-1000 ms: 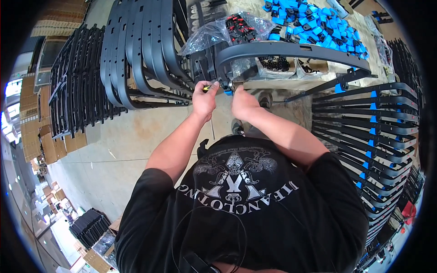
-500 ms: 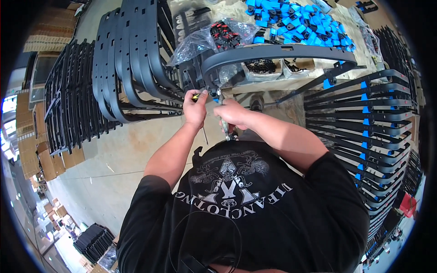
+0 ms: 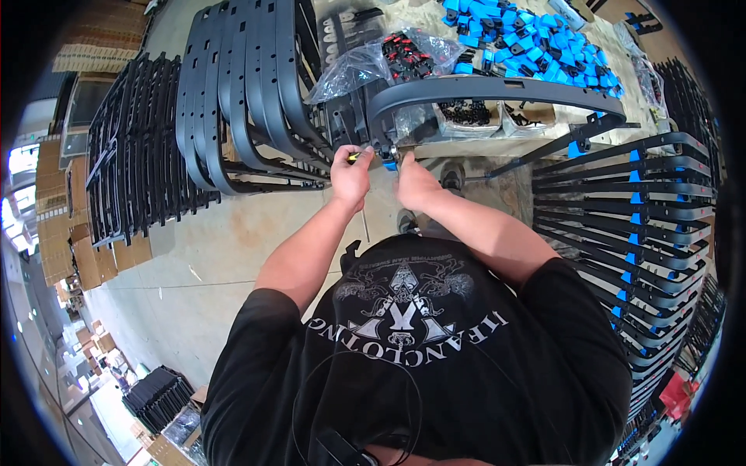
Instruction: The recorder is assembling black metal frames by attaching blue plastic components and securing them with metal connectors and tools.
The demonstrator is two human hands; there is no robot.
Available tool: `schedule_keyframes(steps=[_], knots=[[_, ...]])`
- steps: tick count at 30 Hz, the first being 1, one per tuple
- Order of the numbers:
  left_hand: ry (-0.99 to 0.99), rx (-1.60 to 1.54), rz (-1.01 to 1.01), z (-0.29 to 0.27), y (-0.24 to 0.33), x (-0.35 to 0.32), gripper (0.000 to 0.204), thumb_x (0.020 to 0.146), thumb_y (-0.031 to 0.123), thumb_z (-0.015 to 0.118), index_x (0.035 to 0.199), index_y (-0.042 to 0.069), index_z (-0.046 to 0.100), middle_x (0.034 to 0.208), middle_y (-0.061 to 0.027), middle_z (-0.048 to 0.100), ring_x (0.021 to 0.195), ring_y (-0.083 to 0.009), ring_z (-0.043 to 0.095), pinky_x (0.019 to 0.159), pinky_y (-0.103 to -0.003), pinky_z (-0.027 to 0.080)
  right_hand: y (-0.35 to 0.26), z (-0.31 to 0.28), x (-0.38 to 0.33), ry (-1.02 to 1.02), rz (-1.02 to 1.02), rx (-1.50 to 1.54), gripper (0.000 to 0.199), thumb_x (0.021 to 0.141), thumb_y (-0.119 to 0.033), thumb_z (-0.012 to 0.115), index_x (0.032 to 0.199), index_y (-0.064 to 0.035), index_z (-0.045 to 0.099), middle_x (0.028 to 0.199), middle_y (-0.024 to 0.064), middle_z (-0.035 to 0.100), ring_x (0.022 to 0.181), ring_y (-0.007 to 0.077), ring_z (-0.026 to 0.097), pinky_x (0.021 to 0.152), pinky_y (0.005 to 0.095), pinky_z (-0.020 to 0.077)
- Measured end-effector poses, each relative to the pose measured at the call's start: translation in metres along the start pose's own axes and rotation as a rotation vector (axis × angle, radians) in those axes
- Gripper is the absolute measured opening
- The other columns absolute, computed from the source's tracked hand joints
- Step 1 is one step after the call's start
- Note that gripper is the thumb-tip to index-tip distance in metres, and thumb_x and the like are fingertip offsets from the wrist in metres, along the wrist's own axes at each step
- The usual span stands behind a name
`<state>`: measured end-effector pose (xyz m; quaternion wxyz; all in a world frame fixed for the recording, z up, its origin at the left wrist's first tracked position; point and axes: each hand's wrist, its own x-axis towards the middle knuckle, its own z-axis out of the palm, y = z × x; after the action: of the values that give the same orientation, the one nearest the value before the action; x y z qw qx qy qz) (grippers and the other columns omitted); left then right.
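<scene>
My left hand is closed round a screwdriver with a yellow and black handle. Its thin shaft sticks out below the fist, pointing down toward the floor. Beside it, my right hand is closed at the near end of a curved black metal frame. A small silver metal part shows at its fingertips; what the hand grips is mostly hidden. Just below that end of the frame, between the two hands, sits a blue plastic piece. The frame's curved bar rests over the table's front edge.
Blue plastic parts are heaped on the table, beside a bag of red and black pieces and boxes of small black hardware. Curved black frames stand stacked at left; more frames with blue pieces stand at right.
The view has shifted, so the scene sits slightly farther right. A greyish tool handle that hung below my right hand no longer shows. My left hand keeps the screwdriver.
</scene>
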<state>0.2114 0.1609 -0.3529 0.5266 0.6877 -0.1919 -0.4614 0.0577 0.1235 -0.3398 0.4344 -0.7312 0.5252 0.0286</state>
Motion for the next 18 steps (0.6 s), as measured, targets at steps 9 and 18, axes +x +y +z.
schedule_keyframes(steps=[9, 18], knots=[[0.006, 0.023, 0.069, -0.005, 0.003, 0.001, 0.019, 0.094, 0.020, 0.073, 0.097, 0.012, 0.057, 0.064, 0.0031, 0.051, 0.044, -0.0060, 0.038, 0.037, -0.027, 0.024, -0.014, -0.014, -0.012, -0.255, 0.128, 0.297, 0.062, 0.086, -0.031, 0.065, 0.123, 0.0152, 0.046, 0.116, 0.0341, 0.064, 0.110, 0.0419, 0.066, 0.094, 0.0464, 0.0524], [-0.025, -0.003, -0.053, -0.004, 0.023, -0.009, 0.036, 0.092, 0.018, 0.075, 0.121, 0.008, 0.056, 0.085, -0.0003, 0.060, 0.068, -0.0079, 0.050, 0.057, -0.026, 0.040, 0.025, 0.017, -0.007, -0.338, 0.109, 0.693, 0.067, 0.084, -0.030, 0.073, 0.131, 0.0073, 0.043, 0.112, 0.0218, 0.066, 0.080, 0.0262, 0.072, 0.069, 0.0376, 0.0570]])
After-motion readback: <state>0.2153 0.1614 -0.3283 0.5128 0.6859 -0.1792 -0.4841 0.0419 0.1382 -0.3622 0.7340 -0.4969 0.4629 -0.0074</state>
